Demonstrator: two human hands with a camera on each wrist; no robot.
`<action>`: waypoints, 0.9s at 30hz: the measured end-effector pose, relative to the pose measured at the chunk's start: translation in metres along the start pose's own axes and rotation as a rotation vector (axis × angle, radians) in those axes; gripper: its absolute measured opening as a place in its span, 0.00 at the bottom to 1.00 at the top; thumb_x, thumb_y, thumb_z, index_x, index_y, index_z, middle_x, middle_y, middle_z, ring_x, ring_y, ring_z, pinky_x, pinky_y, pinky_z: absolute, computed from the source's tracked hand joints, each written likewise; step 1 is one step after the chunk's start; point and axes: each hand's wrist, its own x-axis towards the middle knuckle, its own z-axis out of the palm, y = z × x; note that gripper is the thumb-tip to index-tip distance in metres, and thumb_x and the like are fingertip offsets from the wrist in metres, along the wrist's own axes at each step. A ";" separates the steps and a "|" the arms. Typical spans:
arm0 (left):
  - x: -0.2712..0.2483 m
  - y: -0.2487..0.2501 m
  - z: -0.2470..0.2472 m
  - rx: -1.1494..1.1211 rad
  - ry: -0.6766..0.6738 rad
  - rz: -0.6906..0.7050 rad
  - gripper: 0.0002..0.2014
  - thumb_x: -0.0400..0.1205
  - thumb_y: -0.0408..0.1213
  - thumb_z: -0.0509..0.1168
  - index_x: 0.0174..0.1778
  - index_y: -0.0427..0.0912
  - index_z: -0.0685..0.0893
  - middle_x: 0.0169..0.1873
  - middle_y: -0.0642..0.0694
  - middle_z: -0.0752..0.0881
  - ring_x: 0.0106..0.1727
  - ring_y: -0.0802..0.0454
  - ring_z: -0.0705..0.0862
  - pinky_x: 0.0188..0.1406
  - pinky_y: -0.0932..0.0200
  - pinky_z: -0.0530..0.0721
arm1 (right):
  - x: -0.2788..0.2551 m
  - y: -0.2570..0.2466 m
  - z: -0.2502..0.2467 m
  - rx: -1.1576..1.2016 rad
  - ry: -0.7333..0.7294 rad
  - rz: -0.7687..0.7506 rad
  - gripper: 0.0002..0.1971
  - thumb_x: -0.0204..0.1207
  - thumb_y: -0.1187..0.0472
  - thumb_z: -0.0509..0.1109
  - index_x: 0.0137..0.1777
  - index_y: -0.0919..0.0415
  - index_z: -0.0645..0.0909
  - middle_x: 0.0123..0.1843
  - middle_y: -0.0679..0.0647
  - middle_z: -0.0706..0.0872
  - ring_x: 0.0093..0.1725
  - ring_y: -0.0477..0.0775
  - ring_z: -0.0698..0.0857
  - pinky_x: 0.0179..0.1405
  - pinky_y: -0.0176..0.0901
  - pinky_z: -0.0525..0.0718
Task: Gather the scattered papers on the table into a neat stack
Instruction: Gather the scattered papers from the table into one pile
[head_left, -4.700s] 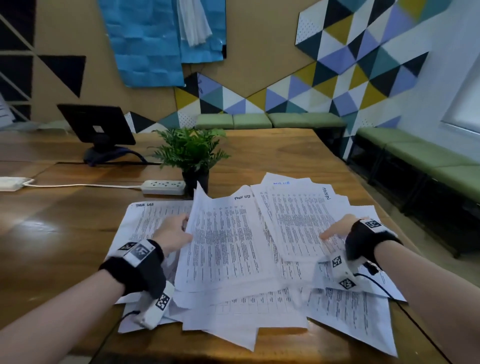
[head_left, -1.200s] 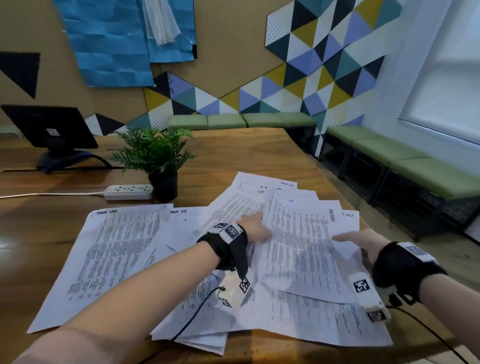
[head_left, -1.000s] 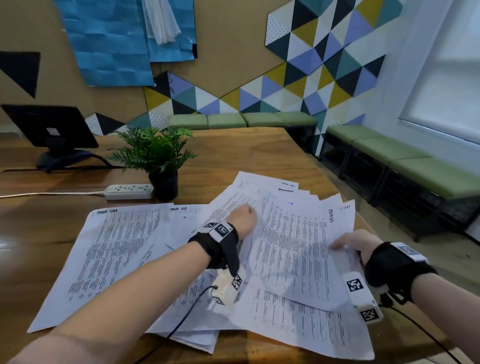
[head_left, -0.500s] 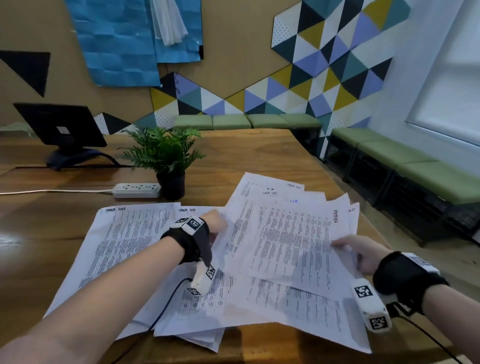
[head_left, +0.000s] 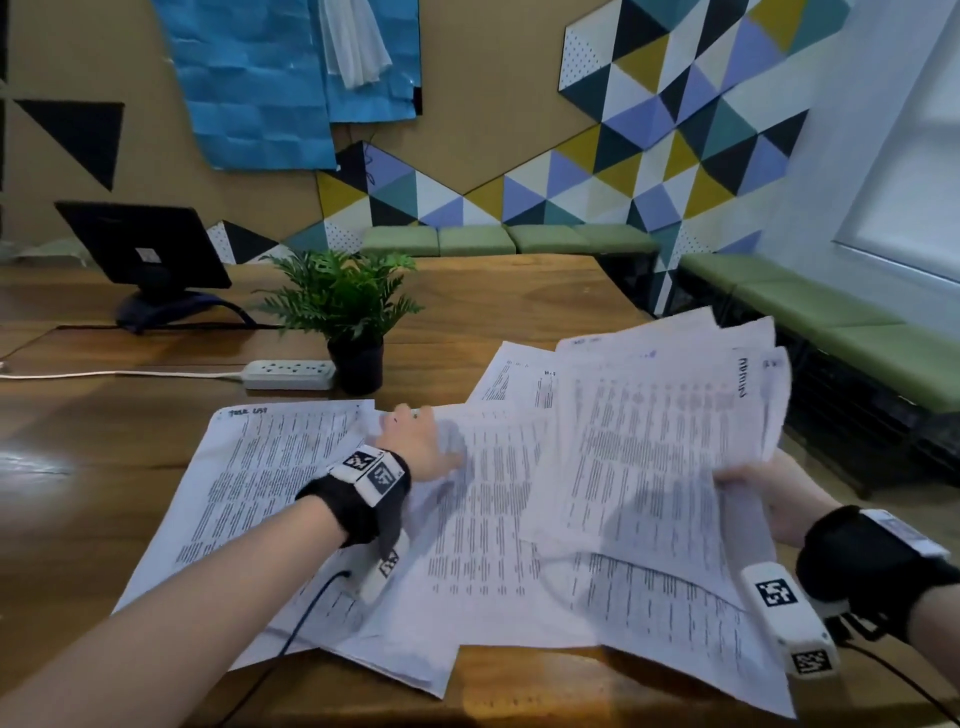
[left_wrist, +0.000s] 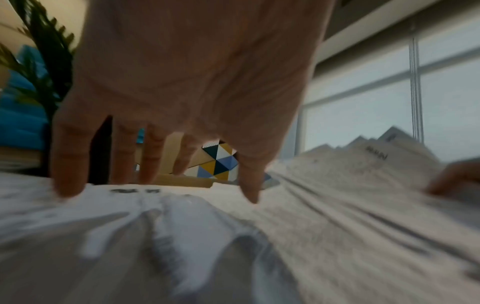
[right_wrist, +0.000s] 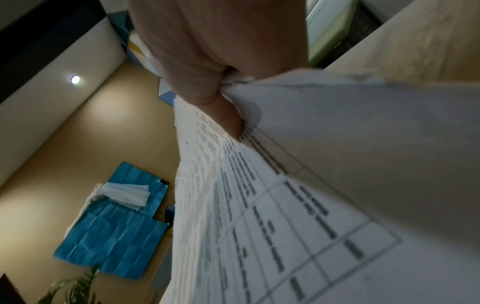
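Note:
Several printed white papers (head_left: 483, 525) lie overlapping across the near part of the wooden table (head_left: 519, 301). My right hand (head_left: 763, 483) pinches a bunch of sheets (head_left: 654, 447) by their right edge and holds them tilted up off the pile; the right wrist view shows the thumb (right_wrist: 223, 115) pressed on the top sheet (right_wrist: 324, 185). My left hand (head_left: 415, 441) rests on the flat papers in the middle, fingers spread; its fingertips (left_wrist: 67, 185) press the paper (left_wrist: 182, 236). One large sheet (head_left: 260, 478) lies to the left.
A small potted plant (head_left: 343, 312) and a white power strip (head_left: 288, 374) stand just beyond the papers. A dark tablet on a stand (head_left: 145, 249) is at the far left. Green benches (head_left: 831, 332) run along the right, past the table edge.
My right hand has lifted its bunch of sheets up off the pile. My left hand has slid left and back onto the middle papers.

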 end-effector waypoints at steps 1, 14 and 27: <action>-0.003 -0.010 0.001 0.050 -0.066 -0.029 0.51 0.68 0.73 0.58 0.82 0.45 0.58 0.79 0.37 0.61 0.80 0.35 0.59 0.75 0.35 0.65 | 0.001 -0.001 -0.003 0.014 0.031 -0.007 0.21 0.77 0.79 0.62 0.67 0.63 0.75 0.48 0.59 0.87 0.40 0.61 0.87 0.29 0.49 0.88; -0.021 -0.026 -0.008 0.072 -0.180 -0.205 0.60 0.65 0.69 0.70 0.83 0.37 0.52 0.81 0.34 0.54 0.79 0.32 0.65 0.74 0.42 0.70 | 0.013 -0.079 -0.013 0.378 0.302 -0.181 0.27 0.77 0.66 0.65 0.77 0.69 0.69 0.74 0.63 0.78 0.42 0.48 0.82 0.43 0.42 0.81; -0.021 -0.038 -0.013 -0.900 -0.167 -0.336 0.29 0.86 0.44 0.59 0.81 0.37 0.61 0.82 0.38 0.62 0.82 0.40 0.62 0.81 0.46 0.64 | 0.007 0.003 0.103 -0.403 -0.106 0.250 0.27 0.76 0.72 0.68 0.75 0.74 0.68 0.74 0.64 0.74 0.71 0.68 0.75 0.62 0.52 0.75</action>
